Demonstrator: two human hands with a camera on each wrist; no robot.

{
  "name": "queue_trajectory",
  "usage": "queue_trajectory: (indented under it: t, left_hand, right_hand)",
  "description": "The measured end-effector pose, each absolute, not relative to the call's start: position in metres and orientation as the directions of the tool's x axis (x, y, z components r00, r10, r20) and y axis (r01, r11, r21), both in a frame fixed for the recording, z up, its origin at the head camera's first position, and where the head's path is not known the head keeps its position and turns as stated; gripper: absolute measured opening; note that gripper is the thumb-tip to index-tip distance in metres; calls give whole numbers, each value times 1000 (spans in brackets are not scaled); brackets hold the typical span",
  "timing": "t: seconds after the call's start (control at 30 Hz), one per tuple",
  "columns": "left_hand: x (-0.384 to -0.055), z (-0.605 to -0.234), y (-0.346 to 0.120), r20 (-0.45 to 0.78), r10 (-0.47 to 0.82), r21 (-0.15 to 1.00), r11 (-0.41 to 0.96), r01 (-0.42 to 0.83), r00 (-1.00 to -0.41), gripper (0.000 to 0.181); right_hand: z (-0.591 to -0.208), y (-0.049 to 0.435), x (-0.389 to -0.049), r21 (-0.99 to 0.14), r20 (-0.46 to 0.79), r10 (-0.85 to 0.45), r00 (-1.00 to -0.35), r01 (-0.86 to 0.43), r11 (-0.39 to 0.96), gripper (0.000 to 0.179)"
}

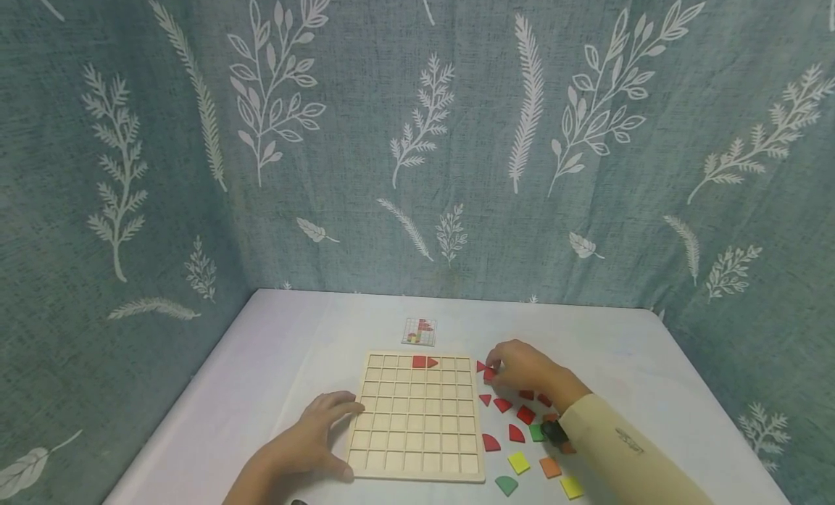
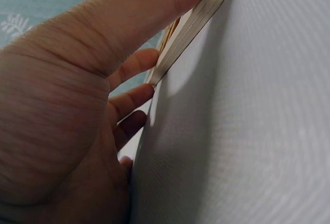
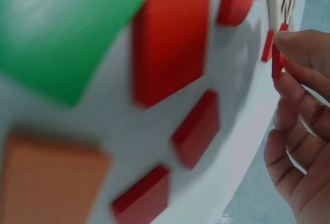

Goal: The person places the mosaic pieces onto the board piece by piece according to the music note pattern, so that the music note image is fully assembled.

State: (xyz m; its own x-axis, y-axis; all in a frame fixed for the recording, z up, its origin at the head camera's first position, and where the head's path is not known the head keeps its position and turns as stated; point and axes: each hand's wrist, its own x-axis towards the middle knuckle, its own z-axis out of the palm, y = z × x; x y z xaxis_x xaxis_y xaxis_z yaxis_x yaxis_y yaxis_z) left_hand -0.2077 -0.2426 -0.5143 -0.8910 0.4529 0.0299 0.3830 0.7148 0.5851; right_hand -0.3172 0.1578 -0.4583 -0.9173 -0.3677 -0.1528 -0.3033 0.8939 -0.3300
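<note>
A pale wooden grid board (image 1: 417,422) lies flat on the white table. In its far row sit a red square tile (image 1: 419,361) and a red triangle tile (image 1: 432,362), side by side. My left hand (image 1: 320,432) rests at the board's left side, thumb and fingertips against its edge, fingers fairly straight. Off the board's far right corner, my right hand (image 1: 525,367) pinches a red tile (image 3: 277,59) between thumb and fingers, seen edge-on in the right wrist view. Another red triangle (image 1: 480,366) lies beside those fingertips.
Several loose tiles lie right of the board: a red quarter circle (image 1: 491,443), a yellow square (image 1: 519,462), an orange square (image 1: 550,467), a green quarter circle (image 1: 506,485). A small printed card (image 1: 419,331) lies beyond the board. A patterned curtain (image 1: 365,128) closes off the back.
</note>
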Motion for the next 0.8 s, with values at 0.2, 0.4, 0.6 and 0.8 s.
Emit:
queue_trajectory:
  t: [0.2, 0.4, 0.6, 0.8]
  left_hand:
    - [-208, -514, -243, 44, 462, 579, 711, 400, -886, 101]
    - [-209, -517, -243, 54, 468, 570, 711, 412, -882, 102]
    - [-210, -519, -243, 51, 458, 569, 717, 403, -887, 104]
    - [-210, -519, -244, 43, 460, 566, 720, 401, -887, 103]
  right_hand:
    - [-451, 140, -322, -332, -89, -484, -870, -432, 838, 22]
    - [-451, 122, -325, -359, -86, -517, -852, -457, 814, 24]
    - [-453, 105, -326, -355, -111, -521, -846, -456, 816, 24]
    - [-455, 91, -327, -318, -119, -553, -825, -496, 808, 22]
